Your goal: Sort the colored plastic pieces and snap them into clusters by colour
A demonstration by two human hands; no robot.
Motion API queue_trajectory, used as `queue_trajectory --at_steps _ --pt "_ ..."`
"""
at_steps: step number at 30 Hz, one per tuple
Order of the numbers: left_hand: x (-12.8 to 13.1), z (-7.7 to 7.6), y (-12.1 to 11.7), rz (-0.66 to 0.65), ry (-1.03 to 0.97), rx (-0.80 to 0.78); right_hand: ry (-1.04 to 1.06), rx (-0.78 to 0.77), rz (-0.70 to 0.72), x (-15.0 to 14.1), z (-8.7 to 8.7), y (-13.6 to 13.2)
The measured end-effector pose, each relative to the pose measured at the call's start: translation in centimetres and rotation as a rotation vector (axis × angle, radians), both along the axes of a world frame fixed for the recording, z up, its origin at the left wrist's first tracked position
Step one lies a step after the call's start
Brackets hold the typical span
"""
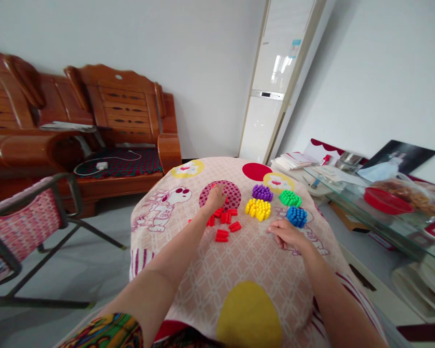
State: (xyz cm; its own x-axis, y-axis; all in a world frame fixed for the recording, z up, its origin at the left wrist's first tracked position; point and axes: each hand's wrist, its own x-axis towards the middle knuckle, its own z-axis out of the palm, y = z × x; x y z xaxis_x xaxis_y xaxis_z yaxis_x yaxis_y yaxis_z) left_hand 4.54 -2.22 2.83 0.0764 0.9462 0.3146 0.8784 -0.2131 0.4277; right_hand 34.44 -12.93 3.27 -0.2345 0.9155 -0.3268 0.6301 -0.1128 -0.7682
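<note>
My left hand (214, 198) reaches out over the patterned cloth (239, 270), its fingers closed on a small red piece at the far edge of a scatter of loose red pieces (226, 223). My right hand (287, 233) rests on the cloth with fingers curled down, just below a blue cluster (297, 216) of pegs. A yellow cluster (258, 209), a purple cluster (262, 192) and a green cluster (289, 197) sit between and beyond the hands.
A wooden sofa (119, 121) stands at the back left, a folding chair (25, 227) at the left. A glass table (384, 212) with a red bowl (387, 200) and papers lies to the right. A tall white air conditioner (271, 96) stands in the corner.
</note>
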Motion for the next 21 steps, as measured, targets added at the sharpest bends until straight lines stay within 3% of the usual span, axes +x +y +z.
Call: queue_trajectory --at_steps 4,9,12,17,21 --pt "-1.4 0.1 3.2 0.098 0.136 -0.088 0.121 0.009 -0.082 0.4 -0.9 0.3" --pt "-2.0 0.5 4.7 0.042 0.236 -0.18 0.068 0.01 -0.148 -0.3 -0.6 -0.2" --pt "-2.0 0.4 3.2 -0.024 0.258 -0.2 0.067 0.034 -0.157 -0.6 -0.3 -0.7" --pt "-2.5 -0.3 -1.5 -0.235 0.238 -0.123 -0.024 0.088 -0.14 -0.9 -0.3 -1.0" --pt "-4.2 0.9 -4.2 -0.42 0.129 -0.192 -0.086 0.123 -0.129 -1.0 -0.6 -0.9"
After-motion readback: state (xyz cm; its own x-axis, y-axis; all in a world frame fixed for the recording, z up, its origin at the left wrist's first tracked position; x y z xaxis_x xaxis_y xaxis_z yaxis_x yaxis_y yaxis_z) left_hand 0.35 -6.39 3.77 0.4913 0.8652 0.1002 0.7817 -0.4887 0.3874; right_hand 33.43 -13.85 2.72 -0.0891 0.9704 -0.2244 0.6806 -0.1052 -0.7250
